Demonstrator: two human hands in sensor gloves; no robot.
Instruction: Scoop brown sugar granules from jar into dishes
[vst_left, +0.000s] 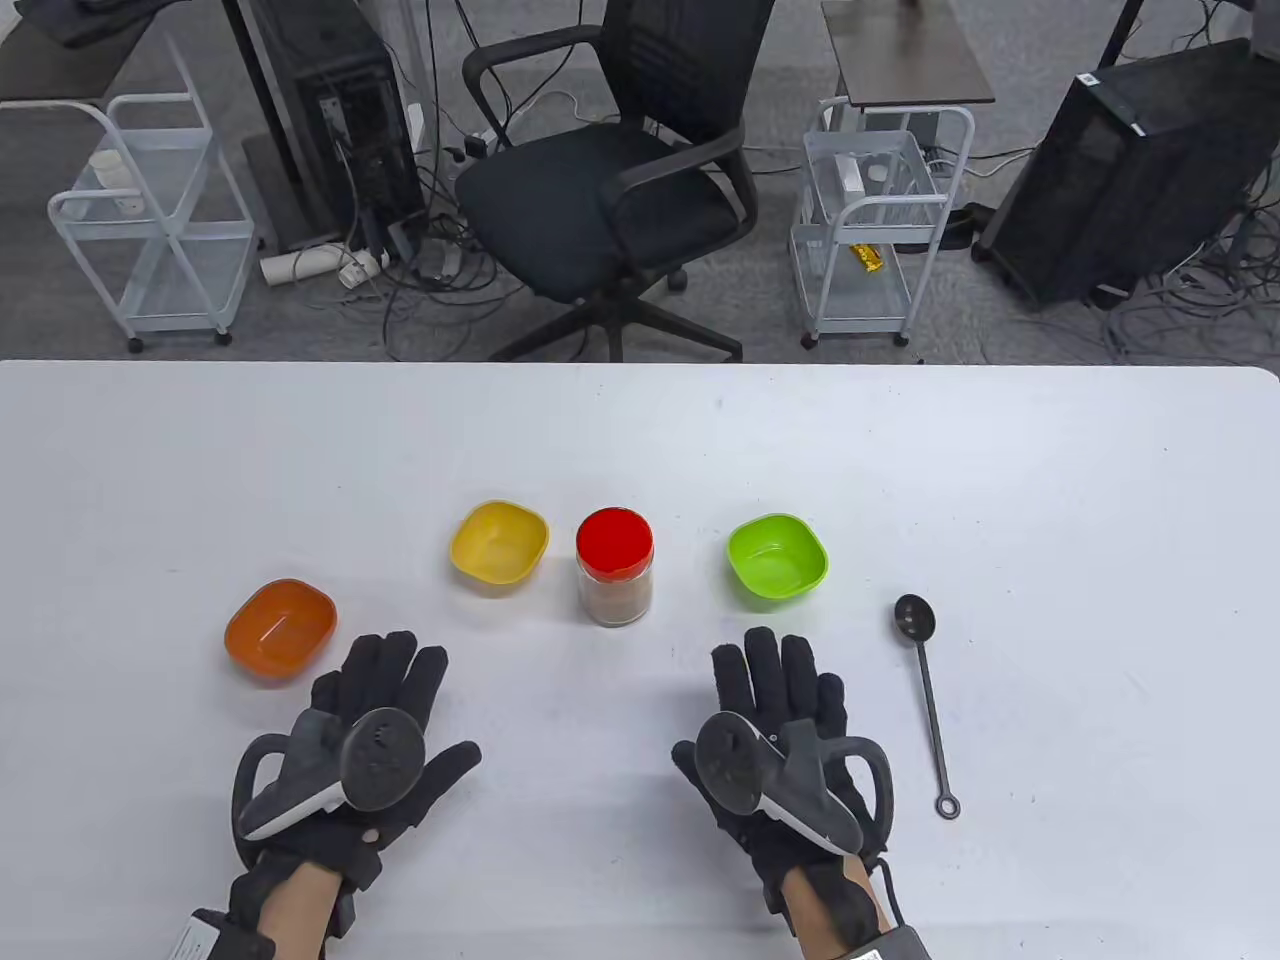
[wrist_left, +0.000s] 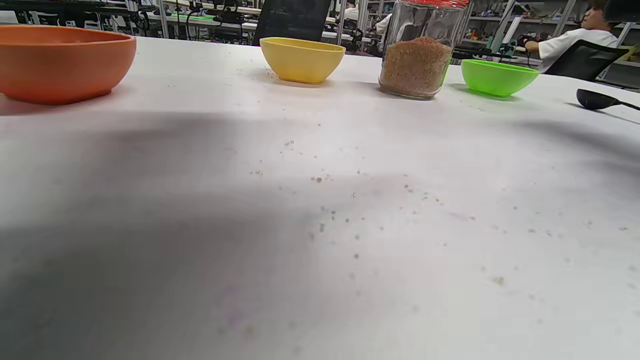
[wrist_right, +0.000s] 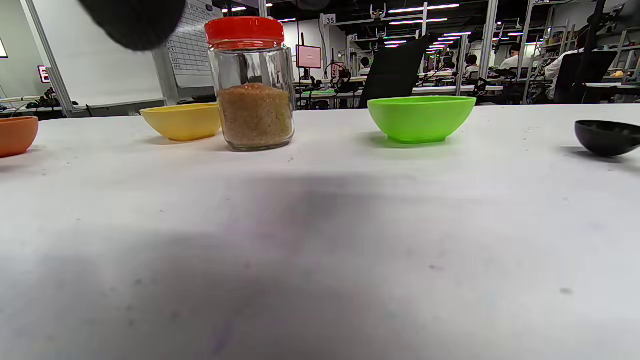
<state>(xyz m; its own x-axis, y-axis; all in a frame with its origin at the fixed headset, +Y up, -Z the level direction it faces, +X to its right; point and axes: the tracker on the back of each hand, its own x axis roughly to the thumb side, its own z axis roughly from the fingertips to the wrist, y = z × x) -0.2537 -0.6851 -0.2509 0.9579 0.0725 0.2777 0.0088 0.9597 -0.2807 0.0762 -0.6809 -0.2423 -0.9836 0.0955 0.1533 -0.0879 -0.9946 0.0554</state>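
A clear glass jar with a red screw lid (vst_left: 614, 566), about half full of brown sugar granules, stands closed on the white desk (vst_left: 1050, 480). A yellow plastic dish (vst_left: 499, 541) sits just left of the jar, an orange one (vst_left: 280, 628) further left, a green one (vst_left: 777, 561) to its right. A black long-handled spoon (vst_left: 925, 682) lies beyond the green dish, likely within reach for scooping. Nearer than the jar, the left hand (vst_left: 372, 735) and right hand (vst_left: 775, 730) rest flat, fingers straight, holding nothing.

- white table (vst_left: 1000, 480), scattered brown specks on it (wrist_left: 320, 179)
- black mesh office chair (vst_left: 620, 190) behind table
- two white wire trolleys (vst_left: 150, 220) (vst_left: 875, 230), left and right of chair
- black computer towers (vst_left: 345, 120) (vst_left: 1130, 170) on floor, tangled cables (vst_left: 430, 290)
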